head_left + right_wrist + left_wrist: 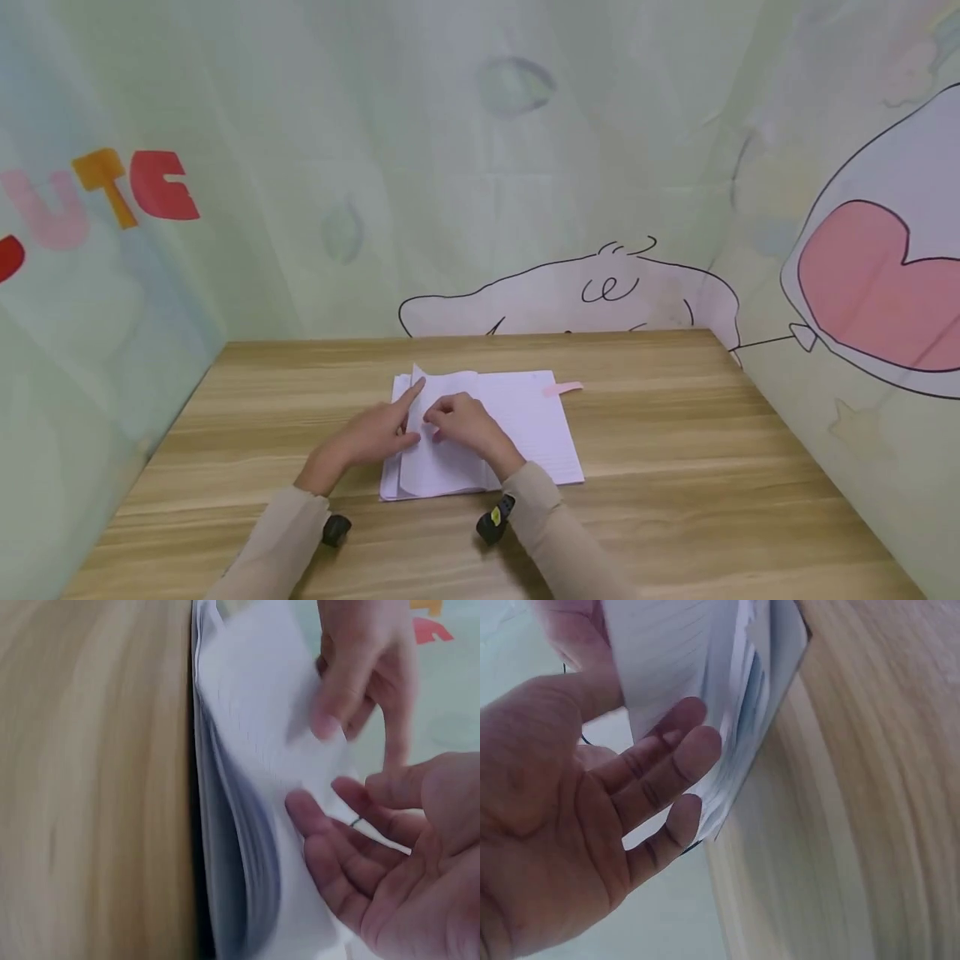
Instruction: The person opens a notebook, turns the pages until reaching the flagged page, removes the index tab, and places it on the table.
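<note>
An open notebook [525, 425] with white lined pages lies on the wooden table. My left hand [375, 429] is at its left side, with a raised page [660, 652] between the thumb and the other fingers. The left index finger points along the page's edge. Just to the right, my right hand [468, 425] is over the same page, its fingers loosely curled. In the right wrist view, nothing shows held in the right hand [405, 862], and its fingertips are at the sheet. A pink paper tab [564, 388] sticks out from the notebook's right edge.
Bare wooden table [675, 433] surrounds the notebook. A printed cloth backdrop [300, 208] with cartoon drawings and letters stands behind and at both sides. Dark wrist devices [491, 521] sit under both sleeves, near the notebook's front edge.
</note>
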Demonstrator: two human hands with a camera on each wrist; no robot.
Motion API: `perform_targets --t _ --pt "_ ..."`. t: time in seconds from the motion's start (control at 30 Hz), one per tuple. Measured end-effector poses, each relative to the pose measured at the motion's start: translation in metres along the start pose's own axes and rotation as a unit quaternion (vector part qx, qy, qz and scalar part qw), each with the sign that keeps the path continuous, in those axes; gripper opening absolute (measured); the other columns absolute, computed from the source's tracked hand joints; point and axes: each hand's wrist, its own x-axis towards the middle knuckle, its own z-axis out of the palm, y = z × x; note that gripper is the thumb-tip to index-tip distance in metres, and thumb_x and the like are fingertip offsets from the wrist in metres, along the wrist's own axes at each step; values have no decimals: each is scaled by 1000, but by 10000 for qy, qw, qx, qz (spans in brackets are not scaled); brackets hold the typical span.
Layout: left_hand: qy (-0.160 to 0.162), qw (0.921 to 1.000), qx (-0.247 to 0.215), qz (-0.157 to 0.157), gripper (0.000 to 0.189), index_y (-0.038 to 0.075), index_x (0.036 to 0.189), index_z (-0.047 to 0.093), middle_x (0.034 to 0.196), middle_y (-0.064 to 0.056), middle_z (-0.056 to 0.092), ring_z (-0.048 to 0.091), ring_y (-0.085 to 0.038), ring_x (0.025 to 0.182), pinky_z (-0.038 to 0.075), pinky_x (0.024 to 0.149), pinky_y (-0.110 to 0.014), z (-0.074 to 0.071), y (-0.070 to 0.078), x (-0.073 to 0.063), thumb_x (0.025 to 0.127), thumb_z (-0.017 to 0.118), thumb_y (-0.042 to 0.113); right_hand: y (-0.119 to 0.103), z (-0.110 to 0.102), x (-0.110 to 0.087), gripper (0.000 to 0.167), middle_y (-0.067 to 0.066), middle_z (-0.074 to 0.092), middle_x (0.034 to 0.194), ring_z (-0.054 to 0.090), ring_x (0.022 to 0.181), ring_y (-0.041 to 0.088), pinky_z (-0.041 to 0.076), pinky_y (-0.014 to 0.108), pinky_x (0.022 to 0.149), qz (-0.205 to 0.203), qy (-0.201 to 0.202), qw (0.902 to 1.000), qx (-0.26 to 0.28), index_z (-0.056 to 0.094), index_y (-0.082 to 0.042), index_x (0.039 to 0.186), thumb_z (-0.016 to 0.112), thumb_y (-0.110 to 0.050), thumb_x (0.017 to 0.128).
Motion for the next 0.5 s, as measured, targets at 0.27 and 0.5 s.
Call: perform_targets --t 0.27,0.5 --pt "-161 9978 641 -46 45 4 136 60 93 -11 65 50 -18 77 45 72 -36 3 -4 3 91 67 3 18 -31 0 20 6 72 103 70 73 14 48 30 72 -327 -24 9994 -62 74 -6 106 58 -18 101" --pt "-512 9952 755 -360 41 6 135 63 128 -17 62 52 -25 93 44 80 -41 4 0 1 94 65 4 41 -62 -2 19 4 71 102 68 70 13 47 30 70 -310 274 9989 -205 74 -8 105 57 -17 102"
